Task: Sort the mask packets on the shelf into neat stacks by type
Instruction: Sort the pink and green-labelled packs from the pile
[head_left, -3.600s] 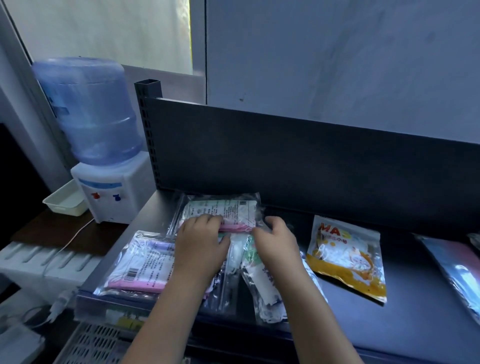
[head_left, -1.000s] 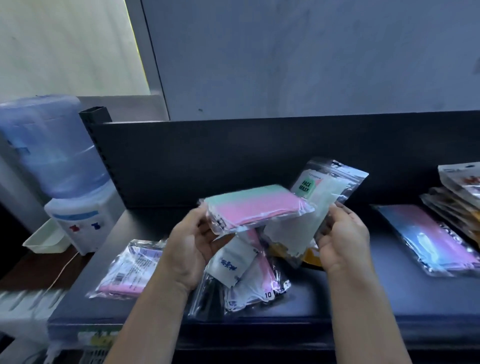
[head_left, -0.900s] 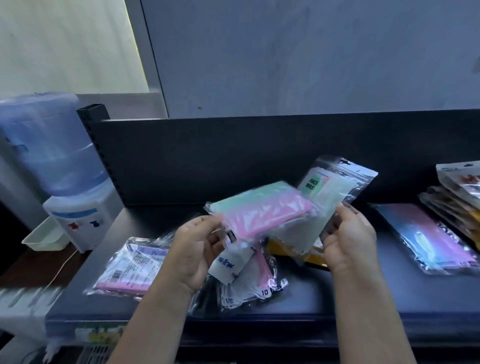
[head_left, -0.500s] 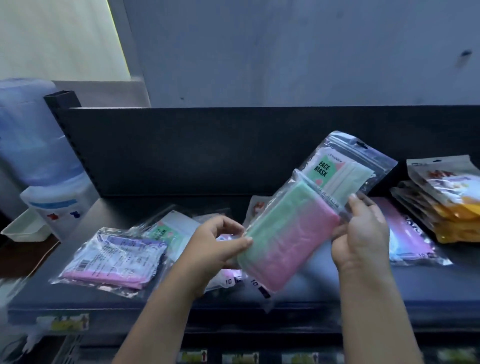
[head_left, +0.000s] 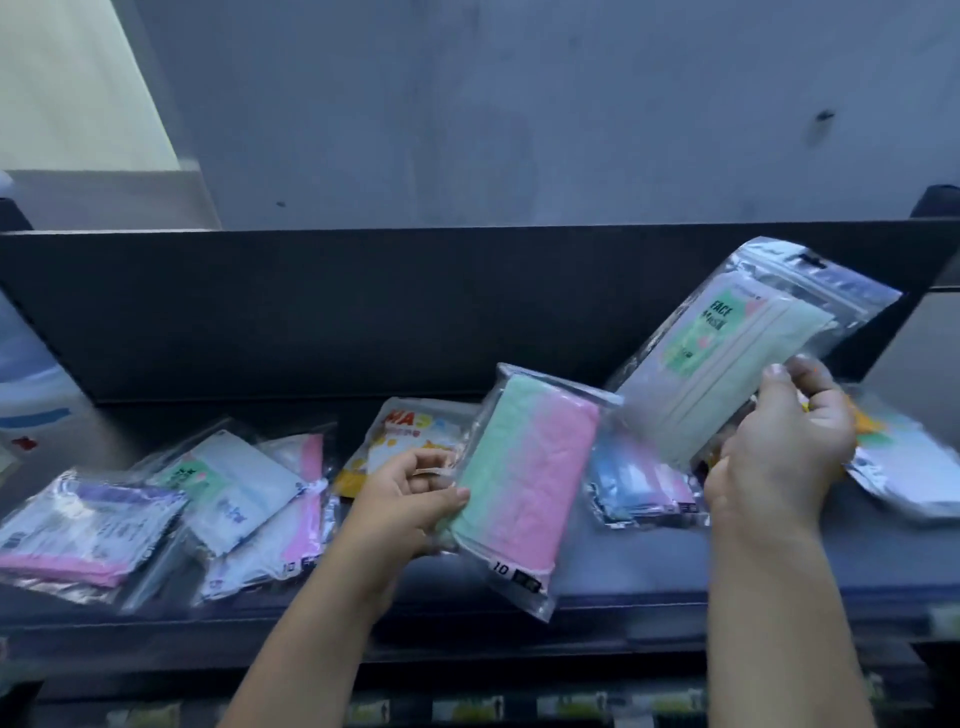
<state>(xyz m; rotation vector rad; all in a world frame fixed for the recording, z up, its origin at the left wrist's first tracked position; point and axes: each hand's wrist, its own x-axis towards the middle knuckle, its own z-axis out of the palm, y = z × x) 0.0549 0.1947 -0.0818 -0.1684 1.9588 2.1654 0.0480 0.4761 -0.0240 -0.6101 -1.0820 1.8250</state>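
Gripping green-pink mask packet (head_left: 524, 480) in closed left hand (head_left: 410, 501), "FACE MASK" pouch (head_left: 737, 358) pinched at 2 o'clock by right hand (head_left: 779, 447).

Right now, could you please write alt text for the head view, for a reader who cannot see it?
A person's left hand holds a green-pink packet and the right hand a pale green "FACE MASK" packet, both above a dark shelf. More packets lie scattered on it.

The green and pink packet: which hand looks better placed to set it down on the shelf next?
Probably the left hand: it already grips the green and pink packet low over the shelf. The right hand is busy holding the face mask packet.
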